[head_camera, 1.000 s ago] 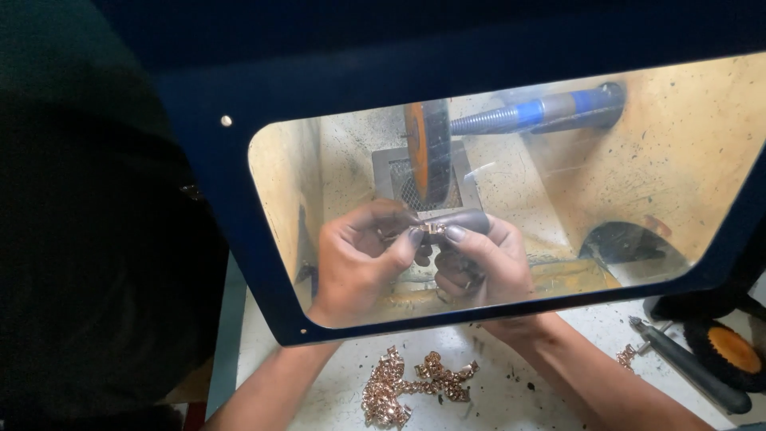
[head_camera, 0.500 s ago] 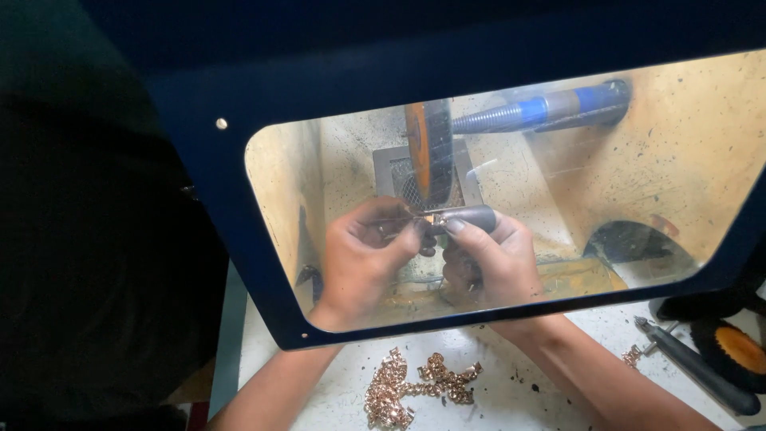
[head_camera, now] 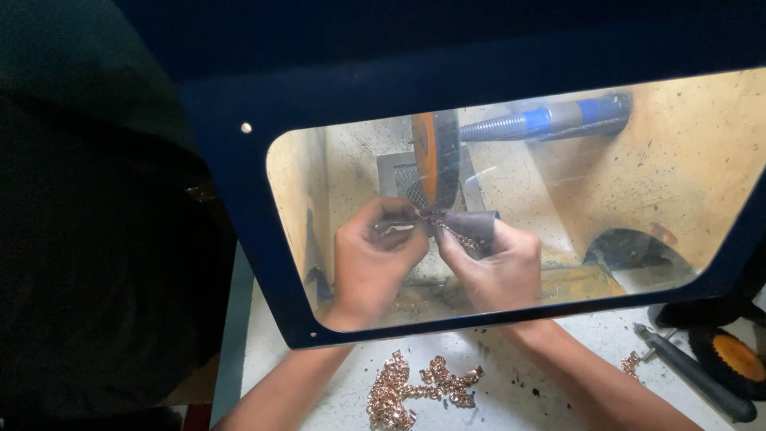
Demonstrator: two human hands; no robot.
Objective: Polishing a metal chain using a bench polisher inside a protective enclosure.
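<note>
Behind a clear shield in a dark blue frame (head_camera: 239,239), my left hand (head_camera: 375,263) and my right hand (head_camera: 495,267) are held together just below an orange buffing wheel (head_camera: 435,164). Between them they hold a short copper-coloured chain (head_camera: 447,227) up against the wheel's lower edge. My right hand also pinches a dark grey cloth or leather pad (head_camera: 475,227) under the chain. My left hand's fingertips grip the chain's other end. Both forearms reach in under the shield.
A pile of copper-coloured chains (head_camera: 415,387) lies on the white bench in front of the shield. A blue and grey threaded spindle (head_camera: 550,120) runs right from the wheel. A dark hand tool (head_camera: 694,371), a black and orange wheel (head_camera: 730,355) and a small chain piece (head_camera: 630,363) lie at right.
Both hands have shifted slightly while keeping the chain against the wheel. The grip of each hand is unchanged.
</note>
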